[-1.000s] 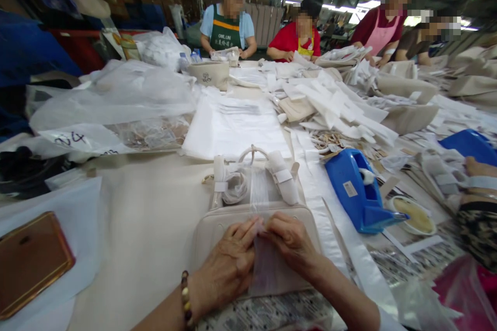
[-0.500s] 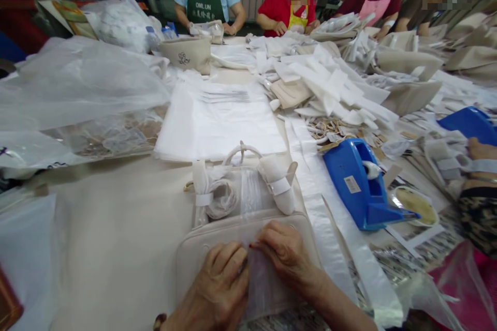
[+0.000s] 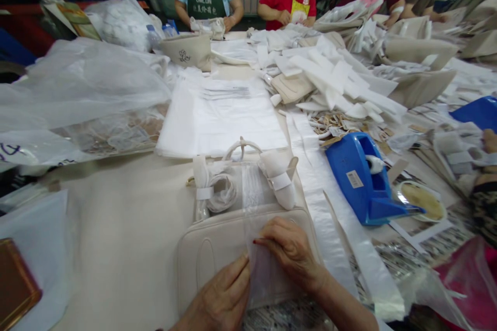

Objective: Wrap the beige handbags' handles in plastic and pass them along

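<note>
A cream handbag (image 3: 209, 248) lies in front of me, with a coiled, foam-wrapped strap (image 3: 222, 192) and a padded handle end on its far part. Down its middle runs a clear plastic strip (image 3: 253, 201). My left hand (image 3: 221, 295) pinches the strip's left edge near the bag's front panel. From the right, my right hand (image 3: 289, 251) has thumb and finger closed at the strip's other edge. The fingertips of both hands are close together. What lies under my palms is hidden.
White plastic sheets (image 3: 221, 124) are stacked beyond the bag. A blue tape dispenser (image 3: 357, 181) stands to the right, near foam scraps (image 3: 334, 77). Plastic bags (image 3: 85, 83) are heaped at the left, above a brown case (image 3: 17, 282). Several people work across the table.
My left hand has moved down and slightly right, uncovering an oval outline on the bag's front. My right hand stays nearly in place. The view has shifted slightly.
</note>
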Demonstrator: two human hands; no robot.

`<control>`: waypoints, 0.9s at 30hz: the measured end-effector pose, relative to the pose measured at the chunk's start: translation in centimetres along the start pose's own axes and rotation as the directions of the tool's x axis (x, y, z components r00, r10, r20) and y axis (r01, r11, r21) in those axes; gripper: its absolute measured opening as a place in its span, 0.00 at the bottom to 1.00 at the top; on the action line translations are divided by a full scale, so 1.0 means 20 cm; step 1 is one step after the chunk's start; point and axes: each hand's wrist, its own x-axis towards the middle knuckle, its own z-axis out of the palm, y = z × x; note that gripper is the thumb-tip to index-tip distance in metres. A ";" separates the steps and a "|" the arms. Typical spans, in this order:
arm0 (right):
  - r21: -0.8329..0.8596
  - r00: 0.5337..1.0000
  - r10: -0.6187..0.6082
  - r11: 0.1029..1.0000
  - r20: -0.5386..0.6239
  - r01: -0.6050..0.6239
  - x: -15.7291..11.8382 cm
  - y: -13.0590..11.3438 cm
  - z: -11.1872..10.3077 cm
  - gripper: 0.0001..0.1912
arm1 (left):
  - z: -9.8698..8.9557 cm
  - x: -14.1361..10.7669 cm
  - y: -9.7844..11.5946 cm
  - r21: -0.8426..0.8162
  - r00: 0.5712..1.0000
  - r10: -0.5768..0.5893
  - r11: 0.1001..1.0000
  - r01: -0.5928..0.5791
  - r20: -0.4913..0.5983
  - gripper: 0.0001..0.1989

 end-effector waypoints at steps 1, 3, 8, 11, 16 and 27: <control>0.011 1.000 -0.001 1.000 -0.008 0.001 0.00 0.00 0.00 0.20 | 0.00 -0.01 0.00 0.003 1.000 -0.002 1.000 0.002 0.006 0.16; 0.034 1.000 -0.002 0.999 -0.014 0.002 -0.01 0.00 0.00 0.19 | -0.01 -0.02 0.01 0.003 1.000 -0.001 1.000 0.001 0.031 0.16; -0.042 0.999 0.016 0.999 -0.029 -0.017 -0.01 0.01 0.05 0.19 | 0.00 -0.02 -0.01 -0.052 1.000 0.005 0.999 -0.006 -0.016 0.17; -0.135 0.998 0.001 0.991 -0.059 -0.009 -0.01 0.01 0.08 0.19 | 0.02 -0.03 -0.02 -0.059 0.997 0.052 0.997 -0.055 -0.050 0.15; -0.248 0.998 -0.022 0.969 -0.063 0.006 0.00 0.00 0.10 0.19 | -0.04 -0.01 0.00 -0.110 0.998 0.033 0.993 -0.038 -0.045 0.15; -0.261 0.998 0.005 0.965 -0.069 -0.023 0.01 0.01 0.12 0.15 | 0.07 0.09 0.00 0.216 0.990 -0.112 0.968 0.129 -0.088 0.14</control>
